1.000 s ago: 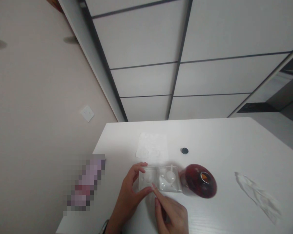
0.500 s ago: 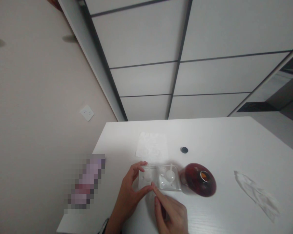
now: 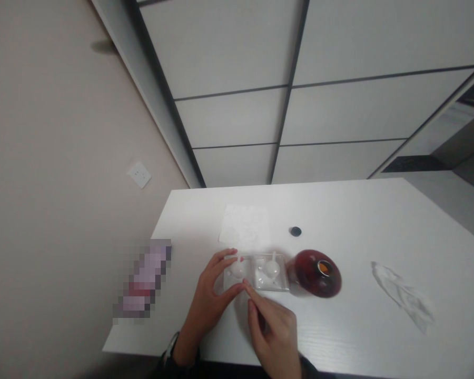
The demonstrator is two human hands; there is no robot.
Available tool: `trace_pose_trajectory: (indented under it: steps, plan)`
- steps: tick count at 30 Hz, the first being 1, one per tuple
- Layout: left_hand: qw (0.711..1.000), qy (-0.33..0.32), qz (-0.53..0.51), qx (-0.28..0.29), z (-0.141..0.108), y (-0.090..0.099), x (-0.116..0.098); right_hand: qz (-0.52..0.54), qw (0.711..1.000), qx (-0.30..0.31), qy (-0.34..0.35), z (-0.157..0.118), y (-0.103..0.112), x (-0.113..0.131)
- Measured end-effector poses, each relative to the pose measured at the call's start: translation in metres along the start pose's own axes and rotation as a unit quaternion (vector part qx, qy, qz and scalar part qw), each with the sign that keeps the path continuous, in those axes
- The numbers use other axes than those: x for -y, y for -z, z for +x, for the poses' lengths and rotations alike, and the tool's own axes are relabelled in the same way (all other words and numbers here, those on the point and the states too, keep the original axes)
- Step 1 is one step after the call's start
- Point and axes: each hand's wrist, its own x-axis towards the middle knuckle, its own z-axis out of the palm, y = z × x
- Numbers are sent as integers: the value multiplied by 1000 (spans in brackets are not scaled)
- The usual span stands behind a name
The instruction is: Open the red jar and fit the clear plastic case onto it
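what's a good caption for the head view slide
Left hand cupped over a clear plastic tray with round domes, right hand at its near edge, a dark red glass bottle beside it

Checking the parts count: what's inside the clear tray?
Two white round pieces, one per compartment of the clear plastic tray. The left hand covers the tray's left end, hiding what lies beneath.

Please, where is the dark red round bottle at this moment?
In the head view, the dark red round bottle sits on the white table, right of the clear plastic tray, near the small black disc.
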Motion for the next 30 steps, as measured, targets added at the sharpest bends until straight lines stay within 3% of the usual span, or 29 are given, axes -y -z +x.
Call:
trace_pose_trajectory:
  steps: [7,16,30]
  plan:
    - [1000,10,-21,-9,-6,-2,-6,-4,1000,7,-4,0,0,-1]
    - [1000,-29,7,-7,-2,0,-6,-11,1000,5,0,-2,0,-2]
    - [993,-71,40,-80,2,3,-24,-13,1000,1,-6,-4,-2,-3]
